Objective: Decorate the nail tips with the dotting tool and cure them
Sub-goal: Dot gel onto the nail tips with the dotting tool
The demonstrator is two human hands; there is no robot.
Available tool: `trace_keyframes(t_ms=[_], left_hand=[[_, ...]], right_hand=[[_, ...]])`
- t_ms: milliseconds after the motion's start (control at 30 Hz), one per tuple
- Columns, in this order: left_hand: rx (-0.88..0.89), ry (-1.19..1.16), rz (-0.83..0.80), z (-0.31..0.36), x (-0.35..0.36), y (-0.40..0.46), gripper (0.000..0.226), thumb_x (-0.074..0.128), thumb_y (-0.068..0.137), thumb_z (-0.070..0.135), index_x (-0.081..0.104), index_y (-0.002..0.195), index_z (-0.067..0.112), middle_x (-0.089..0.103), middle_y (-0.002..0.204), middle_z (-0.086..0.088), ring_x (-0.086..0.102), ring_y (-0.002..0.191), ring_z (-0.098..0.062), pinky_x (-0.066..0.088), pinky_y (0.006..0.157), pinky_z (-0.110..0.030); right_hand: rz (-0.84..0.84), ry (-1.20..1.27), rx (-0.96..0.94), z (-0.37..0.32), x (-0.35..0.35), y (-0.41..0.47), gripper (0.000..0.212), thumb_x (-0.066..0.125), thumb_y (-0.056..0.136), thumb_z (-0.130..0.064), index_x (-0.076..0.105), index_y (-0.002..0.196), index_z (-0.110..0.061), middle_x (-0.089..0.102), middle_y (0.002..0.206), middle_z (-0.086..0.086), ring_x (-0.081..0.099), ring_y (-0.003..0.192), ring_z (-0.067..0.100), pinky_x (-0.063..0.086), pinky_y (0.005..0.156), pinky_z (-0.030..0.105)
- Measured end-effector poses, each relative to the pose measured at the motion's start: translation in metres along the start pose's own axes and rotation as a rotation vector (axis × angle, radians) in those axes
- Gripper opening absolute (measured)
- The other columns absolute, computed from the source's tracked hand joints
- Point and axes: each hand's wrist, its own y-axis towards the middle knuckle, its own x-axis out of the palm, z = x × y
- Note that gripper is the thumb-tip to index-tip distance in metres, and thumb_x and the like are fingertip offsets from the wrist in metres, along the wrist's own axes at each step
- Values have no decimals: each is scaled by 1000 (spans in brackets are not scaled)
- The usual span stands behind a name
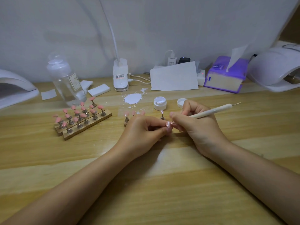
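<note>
My left hand [142,129] pinches a small stand with a pink nail tip [168,123] that carries white dots. My right hand [193,124] grips the white dotting tool [212,110] like a pen, its metal point touching the tip. Another dotted tip on a stand [162,113] stands just behind my fingers. Three pink tips on stands [126,115] peek out behind my left hand. An open white gel jar [160,103] and its lid [181,102] sit beyond my hands. A white curing lamp [276,69] stands at the far right.
A wooden rack with several pink tips on stands [81,117] lies to the left. Behind it are a clear bottle [66,80], a second lamp [14,88] at the left edge, a white paint smear [132,98], a clip lamp base [120,75], paper [174,77] and a purple tissue box [225,75].
</note>
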Motion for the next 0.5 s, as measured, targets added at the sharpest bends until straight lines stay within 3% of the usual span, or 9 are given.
trace_keyframes(t_ms=[67, 200, 333, 367, 433, 500], left_hand=[[-4, -2, 5, 1, 0, 0, 18, 67, 82, 18, 72, 77, 34, 72, 73, 3, 57, 63, -4, 50, 74, -29], [5, -5, 8, 4, 0, -1, 25, 67, 81, 16, 69, 75, 41, 71, 67, 9, 55, 58, 2, 48, 67, -13], [-19, 14, 3, 4, 1, -1, 22, 67, 81, 18, 72, 72, 38, 71, 70, 10, 58, 60, 0, 42, 89, -22], [-14, 20, 3, 5, 1, -1, 23, 67, 81, 18, 72, 71, 38, 71, 68, 11, 58, 58, 1, 38, 90, -13], [5, 38, 15, 7, 1, -2, 27, 68, 81, 15, 69, 72, 41, 69, 63, 14, 54, 52, 5, 31, 76, 5], [8, 68, 24, 10, 0, -2, 27, 68, 80, 16, 67, 72, 42, 68, 62, 15, 53, 50, 6, 22, 75, 11]], right_hand=[[-1, -29, -4, -1, 0, 0, 44, 54, 72, 15, 36, 48, -17, 46, 36, -5, 48, 37, 7, 37, 44, 16], [12, -42, -5, 0, 0, 1, 44, 52, 68, 16, 36, 45, -18, 46, 35, -5, 48, 36, 7, 36, 42, 14], [12, -69, -8, 1, 0, 1, 46, 55, 67, 13, 38, 42, -21, 48, 36, -3, 51, 40, 11, 38, 45, 16], [10, -69, -7, 1, 0, 1, 46, 54, 67, 14, 37, 43, -21, 48, 36, -3, 52, 40, 11, 38, 45, 16], [12, -70, -8, 1, 0, 1, 45, 54, 67, 14, 36, 44, -19, 47, 36, -3, 51, 39, 11, 38, 44, 16], [18, -71, -11, 1, 0, 1, 43, 55, 67, 14, 35, 46, -18, 46, 37, -1, 50, 40, 13, 37, 44, 17]])
